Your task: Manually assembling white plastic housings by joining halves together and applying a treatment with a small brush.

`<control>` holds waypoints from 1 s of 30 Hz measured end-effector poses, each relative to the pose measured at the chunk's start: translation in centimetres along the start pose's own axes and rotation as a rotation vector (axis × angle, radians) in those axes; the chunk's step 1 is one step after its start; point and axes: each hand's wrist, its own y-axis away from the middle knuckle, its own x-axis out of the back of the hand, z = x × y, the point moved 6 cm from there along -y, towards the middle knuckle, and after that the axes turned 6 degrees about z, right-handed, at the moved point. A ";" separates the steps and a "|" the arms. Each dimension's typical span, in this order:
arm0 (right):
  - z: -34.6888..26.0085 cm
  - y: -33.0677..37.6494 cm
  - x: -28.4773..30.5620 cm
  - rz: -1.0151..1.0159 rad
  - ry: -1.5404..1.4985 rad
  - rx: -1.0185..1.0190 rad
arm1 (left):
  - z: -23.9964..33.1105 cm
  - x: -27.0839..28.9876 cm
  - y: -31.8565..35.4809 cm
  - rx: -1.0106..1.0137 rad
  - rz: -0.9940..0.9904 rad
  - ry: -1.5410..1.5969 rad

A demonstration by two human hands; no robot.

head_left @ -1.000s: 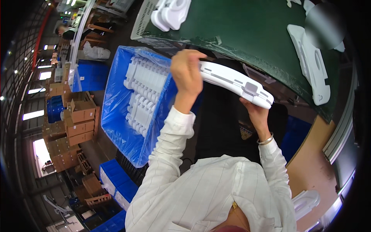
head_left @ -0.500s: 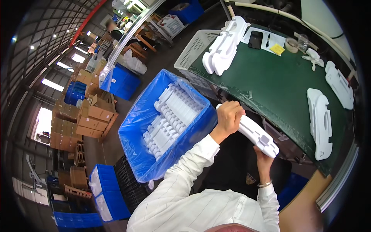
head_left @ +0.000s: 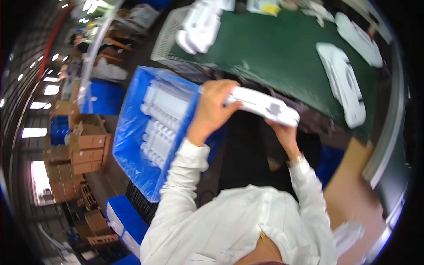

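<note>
A long white molded plastic part [head_left: 258, 104] with a grey recess near one end is held between my two hands, just off the table's front edge. My left hand [head_left: 215, 105] is wrapped round its left end, the thumb lying along the near side. Under the right end, my right hand [head_left: 283, 134] grips it from below, with its fingertips mostly hidden behind the part. Left of my left hand stands a blue bin [head_left: 165, 176] lined with clear plastic, holding rows of similar white parts [head_left: 161, 119]. The picture is blurred by motion.
On the green table [head_left: 269, 48] lie a stack of white parts [head_left: 201, 26] at the far left and two single white parts [head_left: 342, 84] at the right. A white crate [head_left: 165, 39] adjoins the table's left end. Cardboard boxes [head_left: 90, 150] stand further left.
The view has shifted, so the table sits higher. The white part has turned closer to level across my front, still in both hands. My left thumb now shows on its near side.
</note>
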 end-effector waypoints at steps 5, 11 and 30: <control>0.4 -1.5 -1.4 -0.109 -0.296 -0.220 | -1.3 0.6 1.7 -0.022 -0.038 -0.100; -1.6 -1.2 1.5 -0.094 -0.035 0.009 | -3.1 -0.3 3.1 0.151 -0.024 0.065; -12.5 -4.6 -7.6 -0.355 0.677 0.558 | -2.2 0.2 2.7 0.110 -0.127 0.141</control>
